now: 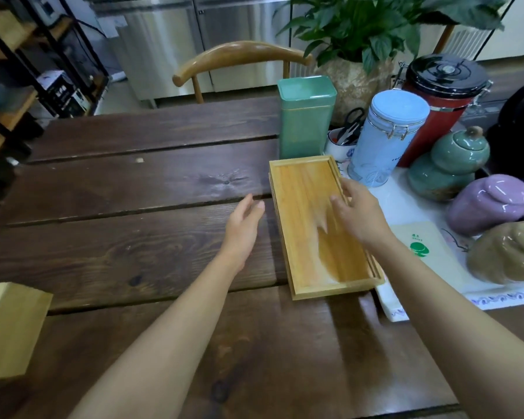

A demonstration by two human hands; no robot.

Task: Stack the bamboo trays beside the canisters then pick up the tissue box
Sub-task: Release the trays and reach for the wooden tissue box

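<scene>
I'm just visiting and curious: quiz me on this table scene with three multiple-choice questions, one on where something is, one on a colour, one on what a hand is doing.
1. Where do the stacked bamboo trays lie?
A. On the chair
B. On the table in front of the green tin
C. On the shelf

2. What colour is the lid of the red canister?
A. Black
B. White
C. Purple

3. What is the left hand doing?
A. Gripping a jar
B. Holding scissors
C. Open, holding nothing

Answers: 1 B, the trays sit on the table just before the green tin. 2 A, its top is glossy black. 3 C, the fingers are spread beside the trays.
</scene>
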